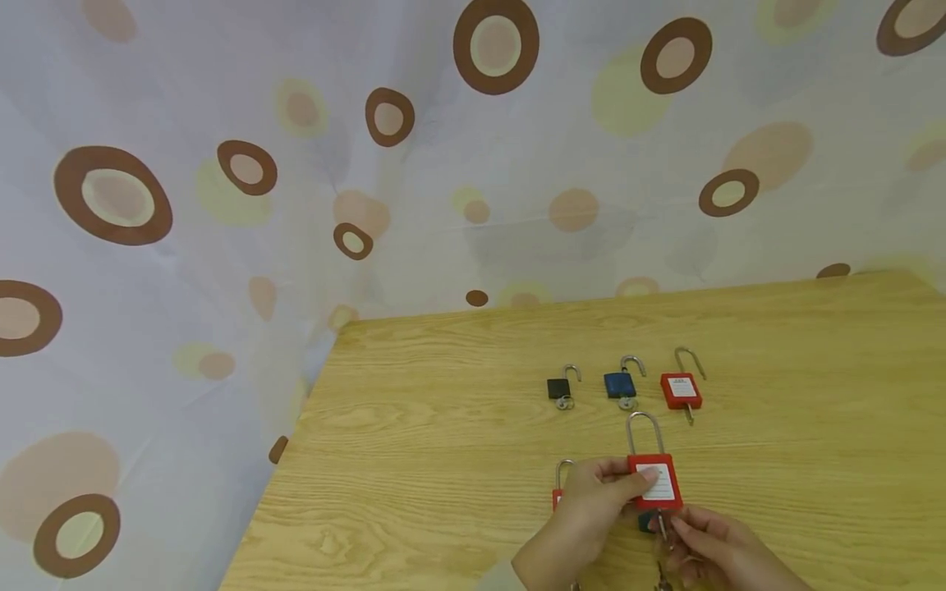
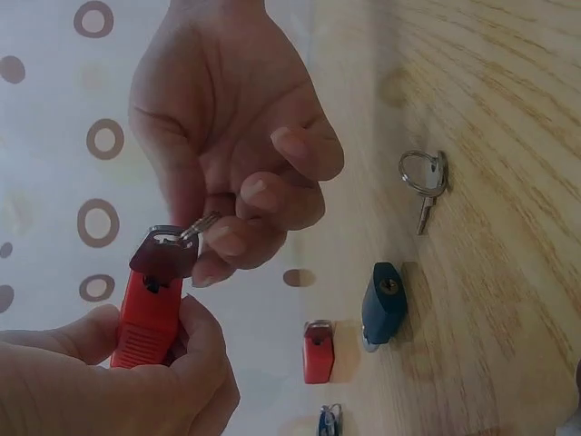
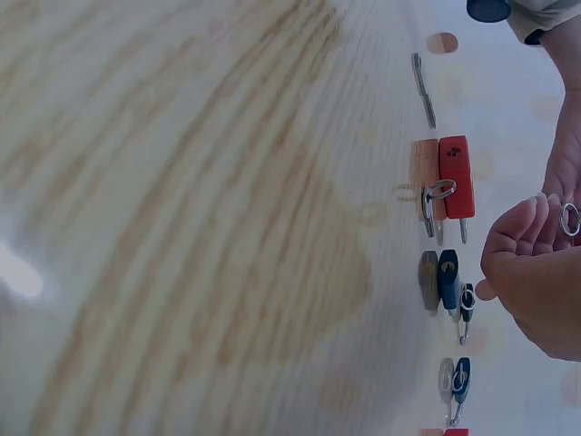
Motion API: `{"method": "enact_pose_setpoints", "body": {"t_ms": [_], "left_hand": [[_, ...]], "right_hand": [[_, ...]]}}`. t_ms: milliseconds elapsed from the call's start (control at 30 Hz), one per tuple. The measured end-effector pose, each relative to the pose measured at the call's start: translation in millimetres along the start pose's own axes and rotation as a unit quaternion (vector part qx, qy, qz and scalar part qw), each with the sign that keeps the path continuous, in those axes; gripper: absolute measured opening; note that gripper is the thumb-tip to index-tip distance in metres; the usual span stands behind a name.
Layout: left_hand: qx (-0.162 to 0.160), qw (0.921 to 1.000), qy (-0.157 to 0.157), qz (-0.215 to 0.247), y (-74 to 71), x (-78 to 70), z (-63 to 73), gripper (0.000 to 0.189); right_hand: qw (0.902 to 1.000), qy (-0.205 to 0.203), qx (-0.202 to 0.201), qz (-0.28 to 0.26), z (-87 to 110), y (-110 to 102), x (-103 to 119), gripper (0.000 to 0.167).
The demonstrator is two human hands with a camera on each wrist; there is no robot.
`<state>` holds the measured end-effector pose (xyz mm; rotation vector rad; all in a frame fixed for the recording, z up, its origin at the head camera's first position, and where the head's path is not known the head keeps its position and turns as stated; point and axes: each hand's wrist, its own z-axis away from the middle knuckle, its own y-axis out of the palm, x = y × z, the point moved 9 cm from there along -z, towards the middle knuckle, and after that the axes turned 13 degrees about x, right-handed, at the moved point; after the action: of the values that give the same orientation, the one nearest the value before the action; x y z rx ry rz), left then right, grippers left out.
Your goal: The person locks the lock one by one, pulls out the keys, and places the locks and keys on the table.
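Note:
My left hand [image 1: 584, 509] grips a red padlock [image 1: 654, 484] with a white label, its thumb lying across the front. The padlock stands with its tall metal shackle upward and both shackle legs down at the body. Below it, my right hand [image 1: 713, 546] pinches a key [image 2: 166, 252] that sits in the padlock's keyhole. A small ring [image 2: 201, 223] hangs on that key beside the right fingertips. Under the held padlock, a blue padlock [image 2: 384, 304] lies on the table. Another red padlock [image 1: 557, 498] is partly hidden behind the left hand.
Toward the back of the wooden table [image 1: 414, 394] lie a black padlock [image 1: 558, 389], a blue padlock [image 1: 619, 385] and a red padlock [image 1: 681, 391], shackles raised and keys at their bottoms. Loose keys [image 2: 425, 186] on a ring lie near the front. A patterned curtain [image 1: 414, 189] borders the table.

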<state>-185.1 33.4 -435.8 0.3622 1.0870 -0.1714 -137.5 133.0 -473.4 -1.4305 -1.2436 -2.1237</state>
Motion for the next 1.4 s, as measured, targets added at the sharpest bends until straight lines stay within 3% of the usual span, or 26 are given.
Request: {"method": "enact_pose_setpoints", "body": {"t_ms": [100,233,467,600,733,867,1133,1400], "left_hand": [[-0.002,1.0000,0.000,-0.001,-0.4,1.0,-0.6,0.016],[0.001,1.0000,0.001,0.005,0.7,2.8,-1.9,0.015],[-0.006,1.0000,0.004,-0.001,1.3,2.6,-2.7,0.015],[-0.010,0.9999,0.006,0.001,2.2,2.5,-2.8,0.014],[-0.015,0.9998,0.006,0.007,3.0,2.2,-2.5,0.014],[-0.015,0.9998,0.010,0.010,4.3,0.8,-1.7,0.014],[-0.012,0.9995,0.027,0.001,9.0,-3.3,0.4,0.015],[-0.019,0.9993,0.032,-0.006,13.4,-3.1,0.1,0.014]], "right_hand": [[0.9996,0.007,-0.018,0.019,-0.6,-0.3,-2.9,0.022],[0.9884,0.035,-0.116,0.091,4.1,-10.9,-2.8,0.018],[0.9374,0.080,-0.287,0.181,16.1,-22.3,3.7,0.021],[0.9102,0.107,-0.352,0.190,22.5,-23.0,6.0,0.021],[0.8945,0.128,-0.384,0.191,26.4,-22.9,8.0,0.023],[0.8892,0.137,-0.389,0.198,28.6,-22.0,10.5,0.024],[0.8903,0.142,-0.386,0.196,34.8,-22.9,8.1,0.024],[0.8853,0.138,-0.405,0.183,42.7,-27.0,2.1,0.026]]}}
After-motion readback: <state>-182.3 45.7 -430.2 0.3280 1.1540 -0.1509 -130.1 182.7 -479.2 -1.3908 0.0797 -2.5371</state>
